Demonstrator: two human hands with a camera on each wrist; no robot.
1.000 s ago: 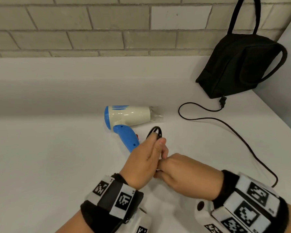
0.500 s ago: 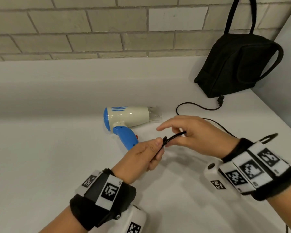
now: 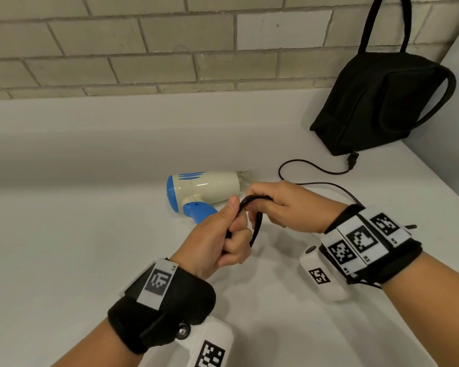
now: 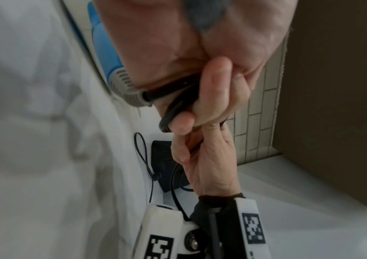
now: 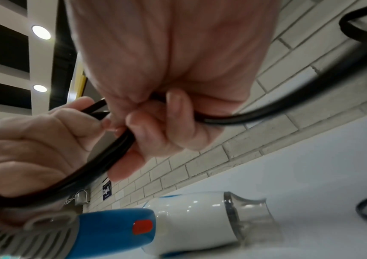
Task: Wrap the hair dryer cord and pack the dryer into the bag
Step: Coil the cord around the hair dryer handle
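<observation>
1. Nearest the camera, the left hand is curled into a fist round several loops of the black cord, thumb pressed along the top of the bundle.
2. Touching it on the right, the right hand has its fingers wrapped over the same cord at the top of the loop; the right wrist view shows its fingertips folded down on the strand (a firm curl, not a flat press).
3. From the right hand the cord trails back over the white counter, makes a loose bend, and ends at the plug, which lies just in front of the bag.
4. Just behind the hands lies the hair dryer on its side, cream body with a blue back cap, its clear nozzle pointing right and its blue handle angled toward the left hand; the handle's end is hidden behind that hand.
5. Farther back on the right stands the black bag, upright in the corner, well apart from the dryer, one strap rising against the brick wall.
</observation>
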